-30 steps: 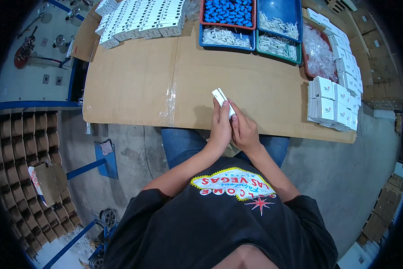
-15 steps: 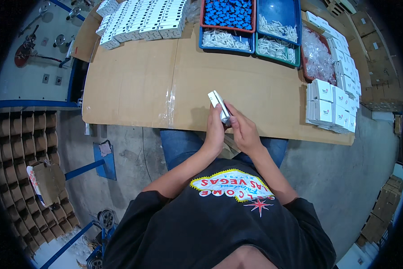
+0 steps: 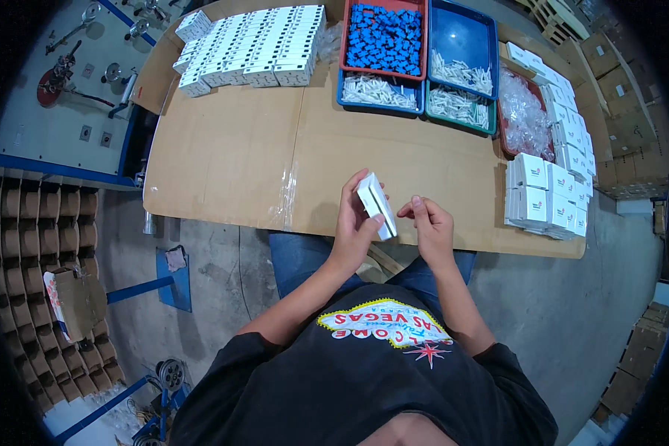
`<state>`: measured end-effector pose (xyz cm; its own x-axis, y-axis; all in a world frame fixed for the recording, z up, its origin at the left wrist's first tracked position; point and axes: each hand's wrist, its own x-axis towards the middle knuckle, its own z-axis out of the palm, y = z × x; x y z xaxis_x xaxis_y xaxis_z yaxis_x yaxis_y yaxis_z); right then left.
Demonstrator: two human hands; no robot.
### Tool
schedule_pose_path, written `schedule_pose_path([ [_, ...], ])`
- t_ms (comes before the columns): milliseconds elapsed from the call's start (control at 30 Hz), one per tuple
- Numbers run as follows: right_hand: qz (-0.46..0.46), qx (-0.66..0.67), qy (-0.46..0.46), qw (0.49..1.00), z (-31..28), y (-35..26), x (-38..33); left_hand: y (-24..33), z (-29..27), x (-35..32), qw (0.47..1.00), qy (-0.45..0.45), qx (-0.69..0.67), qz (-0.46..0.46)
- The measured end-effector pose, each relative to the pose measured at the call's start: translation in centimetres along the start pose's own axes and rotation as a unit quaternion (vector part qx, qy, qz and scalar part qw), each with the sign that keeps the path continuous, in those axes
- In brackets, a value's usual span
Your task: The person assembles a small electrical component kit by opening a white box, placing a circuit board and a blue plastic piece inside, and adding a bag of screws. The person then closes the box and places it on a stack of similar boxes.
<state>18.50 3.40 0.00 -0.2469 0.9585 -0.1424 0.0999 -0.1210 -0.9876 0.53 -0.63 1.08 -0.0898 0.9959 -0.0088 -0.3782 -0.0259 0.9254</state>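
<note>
My left hand (image 3: 351, 238) is closed around a slim white box (image 3: 376, 202), its thumb along the near end. The box stands tilted just above the cardboard-covered table (image 3: 230, 171), near its front edge, and a dark line runs down its length. A short gap to the right of it is my right hand (image 3: 435, 232), fingers curled and thumb pressed to the index finger. Whether anything small sits in that pinch is too fine to see.
Rows of white boxes (image 3: 256, 48) stand at the far left. Trays hold blue pieces (image 3: 386, 37), white plugs (image 3: 379, 91) and clear plastic bags (image 3: 524, 111) along the back and right. More white boxes (image 3: 546, 197) are stacked at the right edge.
My right hand has come off the white box and moved to its right. My left hand keeps hold of the box, now turned to show more of its broad side. The view has shifted slightly.
</note>
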Motion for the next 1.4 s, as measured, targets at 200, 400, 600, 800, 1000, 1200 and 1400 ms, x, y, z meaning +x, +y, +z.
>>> schedule_pose_path([
  [200,0.115,0.119,-0.018,0.986,0.7,-4.0,0.0,0.8,0.4,-0.2,0.978,-0.079,0.17,0.089],
  [400,0.03,0.048,-0.08,0.995,0.8,-4.2,0.0,0.2,0.2,-0.1,0.937,-0.141,0.276,0.158],
  [600,-0.095,-0.037,-0.05,0.994,1.5,-4.6,0.1,-0.7,0.4,-0.7,0.986,-0.058,0.156,0.015],
  [800,-0.243,-0.191,-0.063,0.949,2.1,-4.0,-0.9,1.3,1.1,-1.1,0.928,-0.029,-0.188,-0.32],
  [1000,-0.325,-0.247,-0.042,0.912,2.8,-3.8,-1.7,3.0,2.5,-1.7,0.929,-0.016,-0.206,-0.307],
  [1200,-0.371,-0.257,-0.022,0.892,3.4,-3.5,-2.9,2.3,2.6,-3.2,0.942,-0.016,-0.207,-0.263],
  [1400,-0.383,-0.245,-0.005,0.891,4.7,-3.1,-5.0,1.2,1.7,-5.2,0.95,-0.014,-0.178,-0.255],
])
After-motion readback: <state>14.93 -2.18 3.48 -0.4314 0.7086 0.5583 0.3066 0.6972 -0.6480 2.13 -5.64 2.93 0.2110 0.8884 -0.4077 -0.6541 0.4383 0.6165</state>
